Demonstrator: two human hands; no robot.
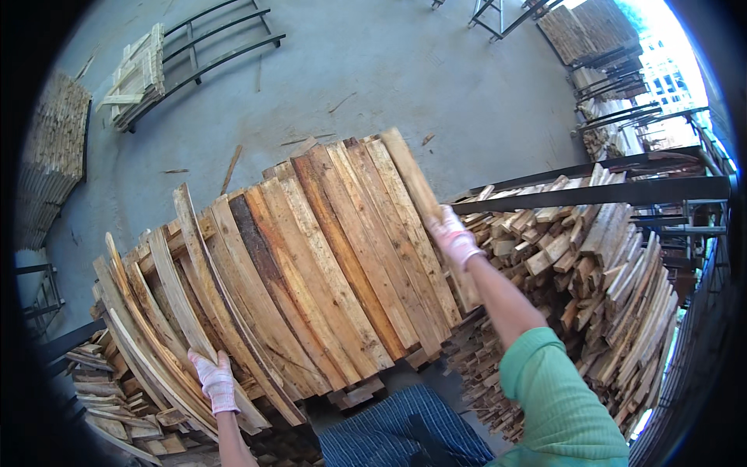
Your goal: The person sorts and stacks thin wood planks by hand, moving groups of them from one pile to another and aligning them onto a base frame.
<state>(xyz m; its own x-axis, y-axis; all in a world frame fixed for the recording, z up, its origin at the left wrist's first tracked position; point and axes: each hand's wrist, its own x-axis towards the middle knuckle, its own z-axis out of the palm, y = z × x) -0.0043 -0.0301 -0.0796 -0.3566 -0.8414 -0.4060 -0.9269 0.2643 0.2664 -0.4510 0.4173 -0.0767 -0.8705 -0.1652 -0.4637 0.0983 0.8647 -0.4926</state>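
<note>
A layer of rough wooden planks [315, 265] lies side by side across the stack in front of me. My right hand [454, 236], in a pale pinkish glove, is closed on the outer edge of a light plank [411, 173] at the right end of the row. My left hand [214, 379], gloved alike, grips the near part of a pale plank [173, 272] on the left. Around it several narrower planks lie loose and askew, some overlapping. A dark bark-edged plank [261, 237] sits near the middle of the row. The fingers' undersides are hidden.
A tall pile of wood strips [615, 272] stands close on my right behind a dark metal bar [622, 194]. More strips [128, 397] lie at lower left. Beyond are grey floor with wood scraps [232, 167], a metal rack [222, 43] and a stacked wood pile [54, 148].
</note>
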